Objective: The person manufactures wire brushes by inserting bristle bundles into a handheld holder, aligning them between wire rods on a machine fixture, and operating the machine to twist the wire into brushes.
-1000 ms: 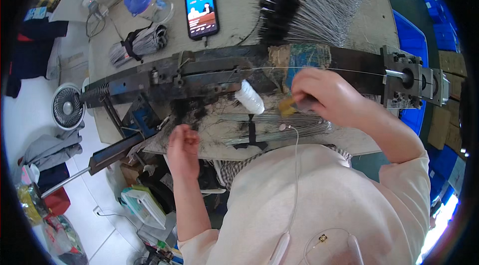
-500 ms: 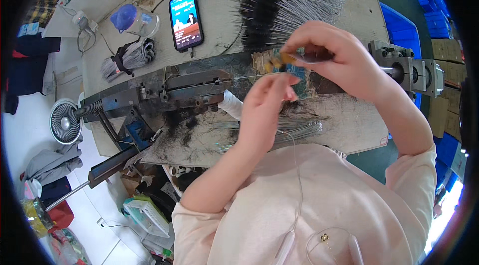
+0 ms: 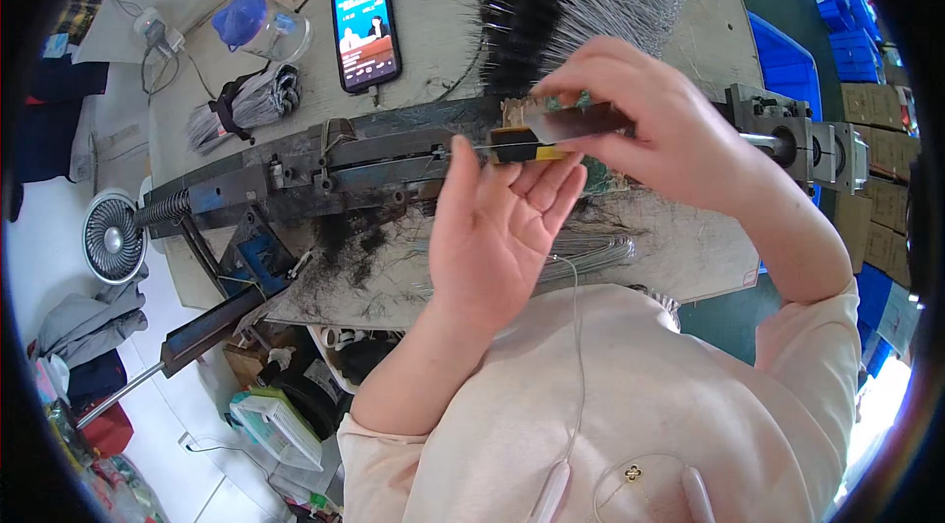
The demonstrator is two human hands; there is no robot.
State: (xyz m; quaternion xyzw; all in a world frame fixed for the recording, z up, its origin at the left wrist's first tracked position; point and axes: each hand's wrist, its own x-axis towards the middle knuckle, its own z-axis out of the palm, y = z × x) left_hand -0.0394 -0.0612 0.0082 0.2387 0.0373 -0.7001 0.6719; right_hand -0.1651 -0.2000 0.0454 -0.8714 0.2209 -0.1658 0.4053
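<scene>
My left hand (image 3: 492,247) is turned palm up at the front of the bench machine (image 3: 384,164), its fingers stretched and spread. Its fingertips reach the lower edge of a black-and-yellow block (image 3: 516,143); whether they touch it I cannot tell. Above the block, my right hand (image 3: 660,120) is closed on a flat, shiny metal blade (image 3: 589,123), held roughly level. A thin wire (image 3: 482,146) runs from the machine's jaw toward the block. Black bristle brushes (image 3: 532,1) with bare twisted-wire stems (image 3: 620,1) lie in a heap behind my right hand.
A lit phone (image 3: 366,36), a clear jar with a purple lid (image 3: 264,26) and a strapped bundle of grey wires (image 3: 246,105) lie behind the machine. Loose wires (image 3: 600,249) and black bristle scraps (image 3: 345,257) lie in front. A shaft holder (image 3: 787,134) stands at the right.
My left hand has gone from pinched fingers near the wire to an open upturned palm, slightly left and lower. My right hand has shifted slightly left, with the blade now more in view.
</scene>
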